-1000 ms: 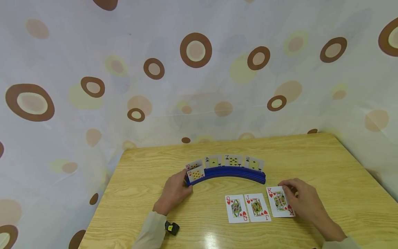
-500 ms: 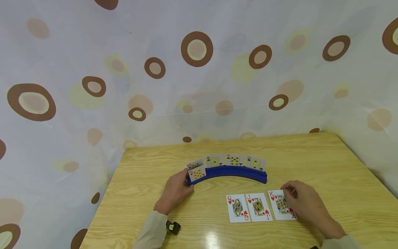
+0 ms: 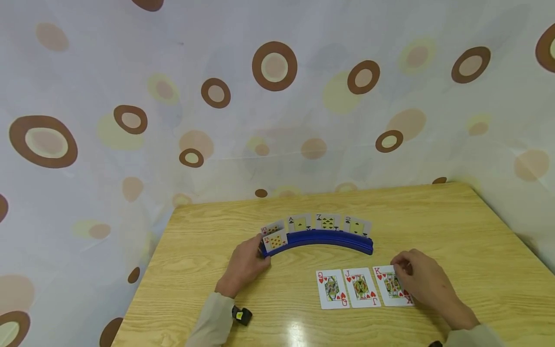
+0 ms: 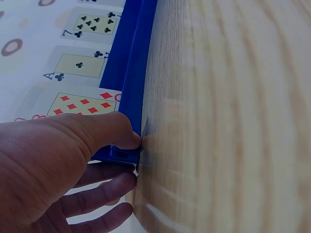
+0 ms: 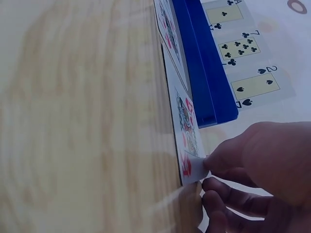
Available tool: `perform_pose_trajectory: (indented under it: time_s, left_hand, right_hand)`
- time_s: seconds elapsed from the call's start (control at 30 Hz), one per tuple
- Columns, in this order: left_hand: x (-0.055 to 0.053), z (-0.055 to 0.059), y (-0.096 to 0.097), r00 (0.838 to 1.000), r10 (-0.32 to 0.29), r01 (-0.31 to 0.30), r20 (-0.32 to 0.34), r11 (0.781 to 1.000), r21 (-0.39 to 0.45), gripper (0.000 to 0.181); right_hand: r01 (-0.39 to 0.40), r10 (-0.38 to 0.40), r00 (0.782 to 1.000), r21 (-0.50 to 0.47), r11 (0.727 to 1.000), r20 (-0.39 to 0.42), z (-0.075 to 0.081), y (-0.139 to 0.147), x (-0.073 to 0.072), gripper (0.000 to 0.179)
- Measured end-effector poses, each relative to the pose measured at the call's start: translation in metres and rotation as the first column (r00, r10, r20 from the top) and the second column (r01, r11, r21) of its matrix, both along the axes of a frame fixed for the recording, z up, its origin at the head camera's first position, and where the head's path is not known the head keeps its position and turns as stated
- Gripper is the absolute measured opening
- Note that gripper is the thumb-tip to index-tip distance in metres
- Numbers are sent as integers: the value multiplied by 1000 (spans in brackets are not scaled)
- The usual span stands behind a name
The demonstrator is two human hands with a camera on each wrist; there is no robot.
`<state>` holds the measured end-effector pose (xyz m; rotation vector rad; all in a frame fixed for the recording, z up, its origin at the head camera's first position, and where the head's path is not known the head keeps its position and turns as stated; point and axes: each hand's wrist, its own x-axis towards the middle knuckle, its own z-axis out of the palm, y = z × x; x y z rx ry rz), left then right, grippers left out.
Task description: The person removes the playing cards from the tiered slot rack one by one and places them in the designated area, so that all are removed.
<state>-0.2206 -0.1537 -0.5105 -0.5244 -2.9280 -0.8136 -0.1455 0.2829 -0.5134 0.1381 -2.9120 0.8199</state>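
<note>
King of hearts [image 3: 387,285]: head view, lower right of the frame, flat on the worktop [image 3: 455,231]; the right hand [image 3: 425,282] pinches its edge.
Step in hand: seemingly lining it up in a row; the next move would call for loosening without dragging it.
Flat cards: three, with queen of hearts [image 3: 332,289] and jack of hearts [image 3: 362,287].
Blue rack [image 3: 323,237]: one, mid-frame, bearing five cards: ten of diamonds [image 3: 272,226], front diamond card [image 3: 275,242], ace of clubs [image 3: 299,223], seven of clubs [image 3: 327,222], two of spades [image 3: 357,226].
Left hand [image 4: 48,160]: left wrist view, lower left, fingers gripping the rack's end.
Right fingers: right wrist view, lower right, narrowed at the king's corner.
</note>
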Motion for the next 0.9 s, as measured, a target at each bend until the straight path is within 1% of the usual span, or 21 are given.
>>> perform_pose_trajectory:
  time_s: [0.27,0.53,0.63,0.67,0.77,0.9]
  left_hand:
    - [0,0,0,1000,-3,3,-9,1000,1,50]
    - [0,0,0,1000,2,-2,-1,1000,-12,50]
    - [0,-1,0,1000,-2,2,1,1000,-12,50]
    - [0,-1,0,1000,-4,4,0,1000,-11,50]
    - [0,-2,0,1000,-4,4,1,1000,-10,50]
    - [-1,-2,0,1000,-2,2,-10,1000,-19,50]
  right_hand:
    - [10,-10,1000,16,1000,10,-3,1,-2,5]
    - [10,-10,1000,10,1000,22,-1,-1,-1,6]
    - [12,-12,1000,15,1000,12,-1,-2,-1,7]
    - [12,-12,1000,12,1000,-2,-1,-2,-1,8]
    - [16,-16,995,-6,1000,-100,0,-6,-2,7]
    - [36,-46,972,-49,998,-230,4,-14,-5,6]
